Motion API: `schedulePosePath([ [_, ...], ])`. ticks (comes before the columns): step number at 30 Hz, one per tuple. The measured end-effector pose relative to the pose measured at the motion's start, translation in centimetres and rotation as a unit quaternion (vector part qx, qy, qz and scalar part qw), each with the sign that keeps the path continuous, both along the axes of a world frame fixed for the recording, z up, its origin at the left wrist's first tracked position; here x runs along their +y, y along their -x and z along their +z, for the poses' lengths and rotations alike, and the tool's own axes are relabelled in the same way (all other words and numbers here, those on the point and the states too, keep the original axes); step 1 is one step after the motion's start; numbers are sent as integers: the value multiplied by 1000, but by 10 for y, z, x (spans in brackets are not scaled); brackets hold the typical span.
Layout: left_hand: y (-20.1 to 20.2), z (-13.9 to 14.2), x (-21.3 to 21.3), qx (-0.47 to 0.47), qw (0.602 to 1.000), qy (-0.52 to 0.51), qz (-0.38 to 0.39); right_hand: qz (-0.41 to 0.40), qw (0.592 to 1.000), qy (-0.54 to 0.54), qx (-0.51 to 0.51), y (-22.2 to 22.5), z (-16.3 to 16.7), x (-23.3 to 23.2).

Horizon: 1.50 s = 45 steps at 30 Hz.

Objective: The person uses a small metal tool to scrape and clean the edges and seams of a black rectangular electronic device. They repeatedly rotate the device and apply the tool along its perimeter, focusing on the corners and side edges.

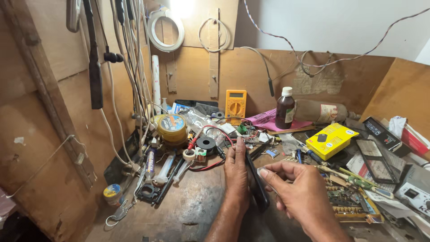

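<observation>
**Two hands on a slim black device at the bench's near edge**

The left hand [236, 172] stands edge-up, fingers flat against a slim black slab-shaped device [256, 183] held on its side. The right hand [299, 193] pinches the device's near face with thumb and forefinger. Beyond lie a black ring-shaped magnet [206, 143], a yellow cardboard box [332, 140] and, against the back wall, a yellow multimeter [235, 104].

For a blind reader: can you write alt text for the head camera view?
Two bare hands hold a slim black phone on edge over a cluttered wooden workbench: left hand behind it, right hand in front. A yellow multimeter leans behind.
</observation>
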State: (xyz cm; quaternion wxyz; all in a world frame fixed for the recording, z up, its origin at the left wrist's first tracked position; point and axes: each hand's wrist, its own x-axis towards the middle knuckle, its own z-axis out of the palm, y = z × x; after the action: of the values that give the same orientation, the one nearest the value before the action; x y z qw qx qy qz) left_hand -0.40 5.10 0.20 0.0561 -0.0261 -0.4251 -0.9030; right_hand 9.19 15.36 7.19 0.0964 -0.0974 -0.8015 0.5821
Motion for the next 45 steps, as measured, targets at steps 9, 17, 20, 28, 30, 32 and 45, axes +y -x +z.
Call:
schedulePosePath([
  [9,0,-2,3,33,998,46,36,-7,988,-132,79,2,-6,4],
  [17,-10,6,1,21,999,32,38,60,995,-71,-37,4,7,10],
  [20,-10,6,1,3,999,38,36,78,995,-23,-52,3,9,12],
  [28,4,-9,7,92,983,106,118,47,935,-257,242,-10,-10,6],
  [30,6,-12,8,78,986,95,111,47,917,-263,296,-13,-12,6],
  [32,8,-11,9,72,988,86,108,68,905,-247,339,-12,-11,7],
  [45,-7,1,6,26,992,76,102,58,996,-30,-58,-18,0,17],
])
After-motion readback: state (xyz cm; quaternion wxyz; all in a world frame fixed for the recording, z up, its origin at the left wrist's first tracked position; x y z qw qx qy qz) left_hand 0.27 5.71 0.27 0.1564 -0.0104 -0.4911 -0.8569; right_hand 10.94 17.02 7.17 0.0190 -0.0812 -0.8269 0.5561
